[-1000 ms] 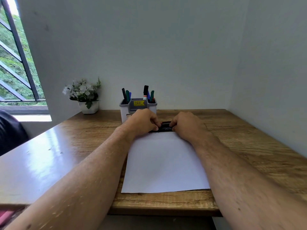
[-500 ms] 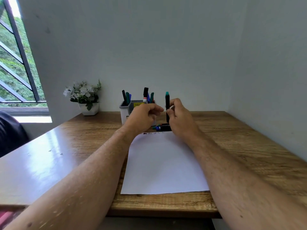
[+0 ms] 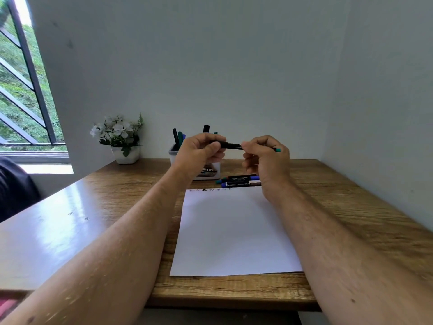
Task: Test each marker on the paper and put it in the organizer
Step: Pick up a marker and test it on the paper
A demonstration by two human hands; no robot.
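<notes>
Upright before, marker now lies level — both hands' grip on it — teal end rightward.

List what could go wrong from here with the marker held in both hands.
1. Both hands, left hand and right hand, hold the marker in the air; if the cap pops off suddenly, it may drop.
2. Loose markers lie at the paper's far edge; a lowering hand may roll them.
</notes>
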